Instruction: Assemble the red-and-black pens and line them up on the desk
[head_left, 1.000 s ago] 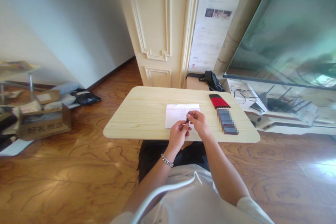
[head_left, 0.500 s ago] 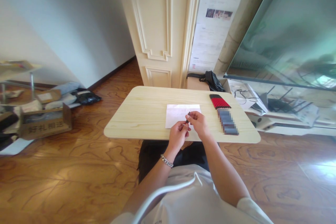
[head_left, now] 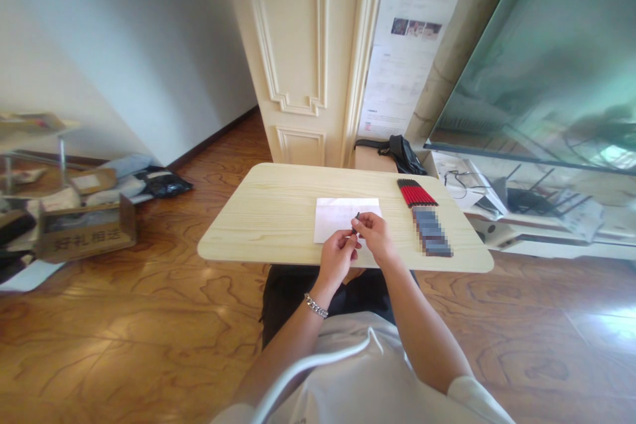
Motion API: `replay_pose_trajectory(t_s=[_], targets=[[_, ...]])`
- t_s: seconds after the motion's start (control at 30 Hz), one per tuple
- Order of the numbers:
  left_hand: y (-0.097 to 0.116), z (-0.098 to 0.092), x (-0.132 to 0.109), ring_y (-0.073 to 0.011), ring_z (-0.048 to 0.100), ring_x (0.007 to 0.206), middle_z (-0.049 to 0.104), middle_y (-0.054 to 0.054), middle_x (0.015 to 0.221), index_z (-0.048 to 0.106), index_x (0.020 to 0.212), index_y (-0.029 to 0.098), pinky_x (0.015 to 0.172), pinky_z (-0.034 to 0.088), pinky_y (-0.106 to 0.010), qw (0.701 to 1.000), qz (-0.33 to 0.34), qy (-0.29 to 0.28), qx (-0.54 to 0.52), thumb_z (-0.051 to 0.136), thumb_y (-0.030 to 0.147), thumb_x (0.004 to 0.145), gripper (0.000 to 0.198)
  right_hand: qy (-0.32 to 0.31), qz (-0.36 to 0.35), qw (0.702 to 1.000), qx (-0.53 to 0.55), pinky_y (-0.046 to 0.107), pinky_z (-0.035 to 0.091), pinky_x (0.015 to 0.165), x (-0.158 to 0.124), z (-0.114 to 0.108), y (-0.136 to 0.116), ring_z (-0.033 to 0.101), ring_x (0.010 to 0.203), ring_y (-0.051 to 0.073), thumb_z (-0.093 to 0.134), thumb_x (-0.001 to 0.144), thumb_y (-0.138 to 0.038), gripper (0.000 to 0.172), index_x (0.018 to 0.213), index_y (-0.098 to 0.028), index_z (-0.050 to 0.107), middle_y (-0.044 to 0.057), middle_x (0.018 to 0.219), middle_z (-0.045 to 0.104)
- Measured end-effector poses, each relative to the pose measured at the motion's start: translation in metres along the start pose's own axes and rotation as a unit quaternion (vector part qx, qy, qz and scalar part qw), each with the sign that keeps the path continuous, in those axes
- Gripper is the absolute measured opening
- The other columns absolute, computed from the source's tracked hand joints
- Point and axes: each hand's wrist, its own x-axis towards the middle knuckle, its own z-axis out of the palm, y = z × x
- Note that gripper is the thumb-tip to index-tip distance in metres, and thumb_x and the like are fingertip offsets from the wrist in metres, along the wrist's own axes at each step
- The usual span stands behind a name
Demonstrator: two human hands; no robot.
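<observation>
My left hand [head_left: 336, 256] and my right hand [head_left: 375, 234] meet above the near part of a white sheet of paper [head_left: 328, 215]. Both have their fingers pinched on a small dark stick-like piece [head_left: 356, 225], whose top sticks up between the fingertips. Most of it is covered by the fingers, so its exact kind does not show. Right of my hands, a row of red pens with black ends [head_left: 417, 193] lies side by side on the table. Just nearer to me is a blurred-out bluish rectangular item [head_left: 431, 232].
The pale wooden table [head_left: 253, 218] has rounded corners and stands over my lap. A black bag [head_left: 405, 154] lies beyond its far edge. To the right is a low white cabinet [head_left: 527, 238] with papers and cables. An open cardboard box [head_left: 87, 232] is on the floor at left.
Both hands keep nearly the same pose around the small dark piece. The whole view has shifted very slightly; nothing on the table has visibly moved.
</observation>
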Motion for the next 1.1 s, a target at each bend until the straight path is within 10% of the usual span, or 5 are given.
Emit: replay_pose_trajectory(t_s=[0.7,1.1], targets=[[0.010,0.001,-0.006,-0.0088,0.056,0.051,0.066,-0.004,0.079,0.059,0.093,0.017,0.042,0.036,-0.019,0.998,-0.009,0.006,-0.055,0.070,0.045,0.074,0.036,0.075,-0.002,0.993,0.094,0.025,0.045,0.061,0.013,-0.015,-0.030,0.063,0.074,0.015,0.071,0.071,-0.045,0.035,0.093,-0.019,0.067,0.007,0.093,0.070],[0.006,-0.012,-0.001,-0.0117,0.063,0.062,0.068,-0.007,0.091,0.062,0.093,0.018,0.046,0.041,-0.019,0.997,0.007,0.061,-0.044,0.070,0.049,0.073,0.038,0.026,0.027,0.984,-0.176,0.027,0.041,0.053,0.035,-0.013,0.013,0.060,0.055,0.017,0.076,0.063,-0.047,0.041,0.090,-0.017,0.069,0.002,0.060,0.066]])
